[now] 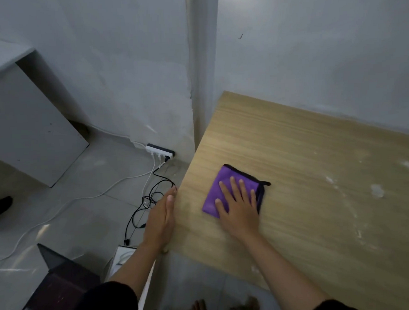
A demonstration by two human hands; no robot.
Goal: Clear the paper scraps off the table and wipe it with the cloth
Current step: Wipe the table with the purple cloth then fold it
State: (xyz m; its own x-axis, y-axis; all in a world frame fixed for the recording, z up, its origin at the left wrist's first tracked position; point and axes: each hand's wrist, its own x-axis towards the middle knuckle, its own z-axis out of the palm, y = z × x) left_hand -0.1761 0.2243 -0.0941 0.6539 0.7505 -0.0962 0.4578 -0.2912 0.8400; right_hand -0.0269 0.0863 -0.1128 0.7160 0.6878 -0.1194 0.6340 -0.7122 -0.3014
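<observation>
A folded purple cloth (220, 189) with a black edge lies on the light wooden table (305, 154), near its left edge. My right hand (238, 206) presses flat on the cloth with its fingers spread. My left hand (161, 216) is held flat and edge-on against the table's left side, fingers together, cupped just below the tabletop. A few small white paper scraps (377, 190) and pale smears lie on the right part of the table. Whether anything lies in my left palm is not visible.
A white wall and a corner column (203, 60) stand behind the table. On the tiled floor to the left are a power strip (159, 152) with white and black cables, an open laptop (56, 288), a white box (122, 258) and a white cabinet (29, 130). Bare feet show below.
</observation>
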